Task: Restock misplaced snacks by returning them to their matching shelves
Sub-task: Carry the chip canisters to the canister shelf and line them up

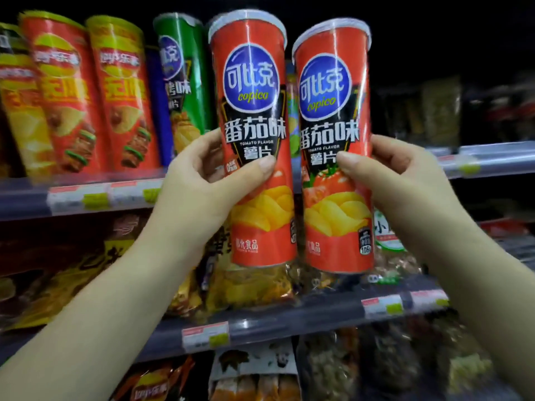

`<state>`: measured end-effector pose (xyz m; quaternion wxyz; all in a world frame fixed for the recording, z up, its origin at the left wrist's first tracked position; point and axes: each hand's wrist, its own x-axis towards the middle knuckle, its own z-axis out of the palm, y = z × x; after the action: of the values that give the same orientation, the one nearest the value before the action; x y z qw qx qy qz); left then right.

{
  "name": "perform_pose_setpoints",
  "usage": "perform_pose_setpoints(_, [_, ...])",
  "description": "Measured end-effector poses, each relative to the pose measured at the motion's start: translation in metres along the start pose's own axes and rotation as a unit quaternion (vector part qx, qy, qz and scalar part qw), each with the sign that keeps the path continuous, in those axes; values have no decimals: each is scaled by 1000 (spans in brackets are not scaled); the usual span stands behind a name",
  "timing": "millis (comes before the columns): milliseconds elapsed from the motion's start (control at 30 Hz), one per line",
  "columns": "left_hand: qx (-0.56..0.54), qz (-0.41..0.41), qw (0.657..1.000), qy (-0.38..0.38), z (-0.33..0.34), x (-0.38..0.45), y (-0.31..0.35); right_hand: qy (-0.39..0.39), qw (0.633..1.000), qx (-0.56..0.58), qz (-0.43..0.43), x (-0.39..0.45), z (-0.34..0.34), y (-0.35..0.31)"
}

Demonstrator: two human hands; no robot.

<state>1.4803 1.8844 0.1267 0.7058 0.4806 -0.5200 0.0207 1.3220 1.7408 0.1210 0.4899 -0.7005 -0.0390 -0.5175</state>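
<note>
- We hold two red Copico tomato-flavour chip cans upright, side by side in front of the shelves, almost touching; we cannot tell whether they do.
- Our left hand (202, 180) is wrapped round the left can (254, 134), thumb pressed across its front, the other fingers hidden behind it.
- Our right hand (399, 180) grips the right can (333, 146) the same way, thumb on the label, fingers out of sight behind.
- Both cans hang in the air, their bases level with the bags on the middle shelf (289, 316), resting on nothing.
- Farther back on the upper shelf (34, 198), to the left, stands a green can (182, 82) of the same brand, its lower part hidden by our left hand.
- Left of it stand two red-and-yellow cans (95, 96), blurred; one more at the far left is cut off by the frame.
- The gap between our two cans shows a strip of another package, too narrow to identify.
- The shelves on the right are dark, their packets hard to make out.
- The price tags (205, 334) on the shelf rails are too blurred to read.
</note>
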Motion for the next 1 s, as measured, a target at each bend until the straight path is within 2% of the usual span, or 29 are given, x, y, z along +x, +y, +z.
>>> perform_pose_setpoints(267, [22, 52, 998, 11, 28, 64, 16, 54, 996, -50, -45, 66, -15, -23])
perform_pose_setpoints(633, [81, 123, 987, 59, 56, 112, -19, 94, 983, -81, -138, 118, -13, 13])
perform_pose_setpoints(1000, [240, 67, 967, 61, 79, 137, -42, 111, 987, -113, -37, 144, -33, 52])
